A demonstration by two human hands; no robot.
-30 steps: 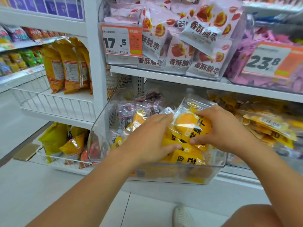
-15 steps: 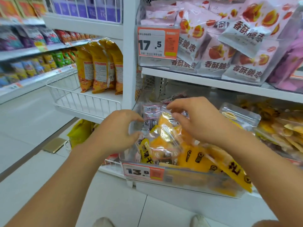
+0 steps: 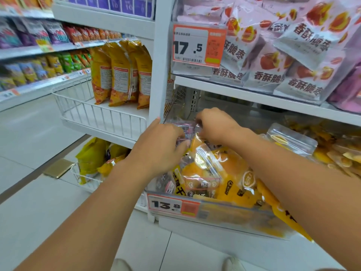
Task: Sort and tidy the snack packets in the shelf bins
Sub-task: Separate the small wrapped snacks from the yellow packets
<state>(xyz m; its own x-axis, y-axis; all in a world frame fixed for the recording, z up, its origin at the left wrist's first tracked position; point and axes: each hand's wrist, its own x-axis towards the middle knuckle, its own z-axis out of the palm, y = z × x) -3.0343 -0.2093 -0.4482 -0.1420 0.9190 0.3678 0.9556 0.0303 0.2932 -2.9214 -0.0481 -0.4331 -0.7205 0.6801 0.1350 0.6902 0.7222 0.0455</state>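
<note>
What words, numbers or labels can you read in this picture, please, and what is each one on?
"17.5": orange and white price tag on the upper clear bin.
"13.8": price tag on the front of the lower clear bin.
"香酥脆枣": white packets with red fruit pictures in the upper bin.
Too small or blurred to read: the fine print and barcode on both tags, the back labels on the yellow bags, and the print on the yellow packets in the lower bin.

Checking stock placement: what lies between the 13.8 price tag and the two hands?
In the head view, yellow snack packets fill the bin between the 13.8 tag and the left hand and right hand.
</note>
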